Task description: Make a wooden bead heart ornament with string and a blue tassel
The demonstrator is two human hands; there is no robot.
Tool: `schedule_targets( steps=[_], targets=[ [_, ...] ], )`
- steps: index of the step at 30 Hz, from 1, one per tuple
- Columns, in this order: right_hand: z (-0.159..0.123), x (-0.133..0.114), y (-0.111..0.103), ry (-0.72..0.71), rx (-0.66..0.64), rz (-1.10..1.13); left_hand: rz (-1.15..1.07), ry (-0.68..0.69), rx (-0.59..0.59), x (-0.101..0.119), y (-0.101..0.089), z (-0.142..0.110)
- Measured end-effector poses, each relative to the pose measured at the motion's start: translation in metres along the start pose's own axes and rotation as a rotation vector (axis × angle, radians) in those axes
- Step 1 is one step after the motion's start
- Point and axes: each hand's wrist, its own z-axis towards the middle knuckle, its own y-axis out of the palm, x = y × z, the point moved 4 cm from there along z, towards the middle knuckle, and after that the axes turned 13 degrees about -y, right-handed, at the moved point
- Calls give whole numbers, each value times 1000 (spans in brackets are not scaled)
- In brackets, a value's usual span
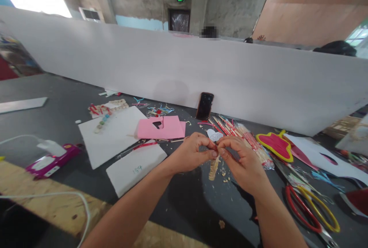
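Note:
My left hand [199, 150] and my right hand [240, 158] meet above the dark table, thumbs and forefingers pinched together. A short tan ridged strip [213, 169] hangs below the fingertips, its top end between them; its material is unclear. Both hands appear closed on that end, which the fingers partly hide. Just behind the fingertips shows a white heart-shaped piece [215, 135] with line drawing on it; whether it touches the fingers I cannot tell. Small pale crumbs [225, 181] lie scattered beneath my hands.
A phone [205, 105] leans against the white partition [129, 60]. Bundled sticks [230, 127], a pink-and-yellow shape [275, 146] and large scissors [309, 209] lie to the right. Leftward are pink foam [158, 128], white sheets [115, 131] and a purple power strip [54, 161] with a cable.

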Motion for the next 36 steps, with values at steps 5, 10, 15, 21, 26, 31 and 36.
schedule_targets(
  steps=[5,10,15,21,26,31,36],
  targets=[
    [1,-5,4,-38,7,-16,112,10,26,5,0,-1],
    [1,0,5,19,38,-26,71,-35,101,6,-3,-1],
    [-3,8,-3,135,65,-76,29,-24,139,8,-10,0],
    [-7,16,-4,223,36,0,12,-57,169,11,-17,1],
    [-9,26,6,185,8,126,-26,-68,168,13,-20,-1],
    [-11,27,20,135,-133,468,-219,-42,35,17,-19,-8],
    [-10,15,13,207,-73,566,-254,-37,3,20,-16,-11]
  ],
)
